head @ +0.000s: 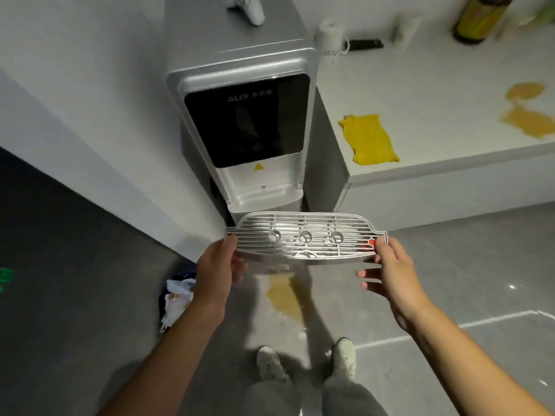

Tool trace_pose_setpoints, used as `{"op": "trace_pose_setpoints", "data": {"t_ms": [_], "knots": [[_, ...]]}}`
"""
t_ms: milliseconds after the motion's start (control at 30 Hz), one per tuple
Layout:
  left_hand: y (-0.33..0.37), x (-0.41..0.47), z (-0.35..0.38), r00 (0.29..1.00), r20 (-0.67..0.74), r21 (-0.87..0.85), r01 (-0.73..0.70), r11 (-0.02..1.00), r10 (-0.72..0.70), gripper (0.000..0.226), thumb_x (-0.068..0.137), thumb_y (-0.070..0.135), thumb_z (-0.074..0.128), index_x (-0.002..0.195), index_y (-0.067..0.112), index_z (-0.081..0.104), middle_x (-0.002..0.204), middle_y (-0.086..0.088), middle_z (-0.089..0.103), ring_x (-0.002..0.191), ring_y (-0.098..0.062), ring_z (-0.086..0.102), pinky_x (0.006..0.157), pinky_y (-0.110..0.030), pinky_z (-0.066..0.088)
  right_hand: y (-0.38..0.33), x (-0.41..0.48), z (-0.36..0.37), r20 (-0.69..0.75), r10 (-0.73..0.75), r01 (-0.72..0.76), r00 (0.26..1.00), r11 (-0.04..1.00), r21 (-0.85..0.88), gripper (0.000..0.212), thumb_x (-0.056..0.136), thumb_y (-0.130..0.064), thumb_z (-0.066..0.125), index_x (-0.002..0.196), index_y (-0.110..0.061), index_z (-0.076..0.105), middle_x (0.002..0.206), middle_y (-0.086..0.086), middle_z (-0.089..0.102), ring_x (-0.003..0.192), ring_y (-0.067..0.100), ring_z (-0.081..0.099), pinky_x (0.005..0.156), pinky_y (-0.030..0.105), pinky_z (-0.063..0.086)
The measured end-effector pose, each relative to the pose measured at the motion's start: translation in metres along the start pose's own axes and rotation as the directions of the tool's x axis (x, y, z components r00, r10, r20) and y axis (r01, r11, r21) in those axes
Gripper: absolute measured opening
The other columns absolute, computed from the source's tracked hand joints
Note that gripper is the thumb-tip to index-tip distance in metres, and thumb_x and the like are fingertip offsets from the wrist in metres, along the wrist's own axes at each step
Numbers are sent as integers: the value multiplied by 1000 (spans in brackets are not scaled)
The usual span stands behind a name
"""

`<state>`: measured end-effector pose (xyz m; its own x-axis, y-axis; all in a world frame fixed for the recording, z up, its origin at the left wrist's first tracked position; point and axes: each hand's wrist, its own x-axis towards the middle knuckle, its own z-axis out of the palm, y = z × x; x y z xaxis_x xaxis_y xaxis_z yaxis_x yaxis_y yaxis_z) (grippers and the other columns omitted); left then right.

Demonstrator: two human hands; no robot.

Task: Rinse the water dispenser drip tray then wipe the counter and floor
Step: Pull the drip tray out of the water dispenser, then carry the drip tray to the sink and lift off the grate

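The silver slotted drip tray (304,238) hangs level in the air just in front of the water dispenser (249,127), out of its recess. My left hand (219,265) grips the tray's left end and my right hand (390,268) grips its right end. A yellow cloth (368,139) lies on the white counter (435,94) to the dispenser's right. Brown spilled liquid (528,115) is spread on the counter at far right. A second brown puddle (285,295) lies on the grey floor under the tray.
A crumpled bag of rubbish (177,298) sits on the floor by the wall at left. On the counter's back stand a white roll (330,34), a black-handled tool (365,44) and a dark bottle (477,19). My shoes (306,360) are below the puddle.
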<state>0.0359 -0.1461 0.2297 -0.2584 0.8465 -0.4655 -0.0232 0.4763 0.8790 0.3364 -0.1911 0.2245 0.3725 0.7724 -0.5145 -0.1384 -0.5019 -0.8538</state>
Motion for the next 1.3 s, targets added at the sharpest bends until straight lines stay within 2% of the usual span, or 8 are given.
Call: {"op": "trace_pose_setpoints", "data": {"t_ms": [67, 167, 433, 600, 700, 1033, 1167, 1300], "knots": [[6, -15, 12, 1000, 19, 33, -15, 999, 14, 23, 98, 39, 61, 97, 19, 72, 76, 0, 75, 65, -11, 71, 55, -27, 54, -4, -16, -21, -41, -3, 5, 999, 1000, 31, 25, 103, -45, 46, 101, -31, 66, 64, -20, 61, 62, 18, 67, 51, 29, 54], [15, -38, 39, 997, 75, 70, -8, 997, 3, 30, 89, 45, 62, 93, 17, 75, 81, -7, 76, 71, -20, 73, 64, -36, 54, -7, -34, -56, -110, 7, 1, 994, 997, 72, 25, 103, -44, 47, 106, -28, 66, 74, -12, 60, 62, 18, 67, 50, 27, 53], [8, -87, 136, 973, 229, 101, -16, 995, -8, 22, 101, 35, 61, 100, 15, 69, 81, -7, 66, 58, -9, 58, 51, -22, 46, -4, -56, -168, -211, 8, 21, 977, 991, 135, 28, 103, -43, 49, 111, -23, 65, 96, 3, 59, 64, 19, 64, 52, 27, 53], [1, -113, 218, 953, 302, 151, -64, 986, 15, 27, 99, 39, 61, 106, 17, 74, 79, -3, 70, 71, -14, 63, 63, -29, 52, 2, -58, -255, -286, 29, 14, 958, 989, 146, 26, 102, -45, 51, 108, -26, 66, 98, 6, 62, 63, 17, 66, 56, 30, 55], [3, -125, 272, 936, 350, 156, -92, 984, 32, 28, 97, 41, 63, 104, 17, 76, 76, 0, 72, 71, -13, 64, 61, -28, 52, 2, -52, -303, -321, 41, 11, 946, 987, 159, 27, 102, -45, 51, 110, -24, 66, 98, 9, 61, 63, 18, 65, 54, 29, 55], [19, -153, 449, 805, 593, 209, -163, 964, 8, 40, 102, 39, 57, 112, 4, 72, 74, -1, 61, 66, -13, 52, 63, -29, 45, -21, -15, -439, -480, 93, 26, 873, 972, 235, 26, 99, -40, 49, 104, -21, 67, 81, -3, 69, 61, 17, 68, 60, 34, 55], [27, -152, 531, 760, 650, 203, -183, 962, 7, 34, 101, 36, 60, 109, 4, 68, 76, -4, 62, 69, -17, 53, 65, -30, 45, -33, 18, -489, -553, 107, 43, 826, 967, 251, 28, 101, -41, 47, 107, -22, 67, 91, 3, 68, 66, 19, 69, 63, 36, 56], [43, -150, 615, 727, 686, 197, -188, 962, 2, 33, 103, 30, 55, 109, -1, 68, 85, -10, 67, 70, -18, 59, 57, -25, 48, -54, 54, -539, -596, 129, 44, 792, 962, 268, 30, 105, -38, 43, 110, -19, 64, 94, 5, 63, 65, 20, 67, 63, 35, 53]]}}
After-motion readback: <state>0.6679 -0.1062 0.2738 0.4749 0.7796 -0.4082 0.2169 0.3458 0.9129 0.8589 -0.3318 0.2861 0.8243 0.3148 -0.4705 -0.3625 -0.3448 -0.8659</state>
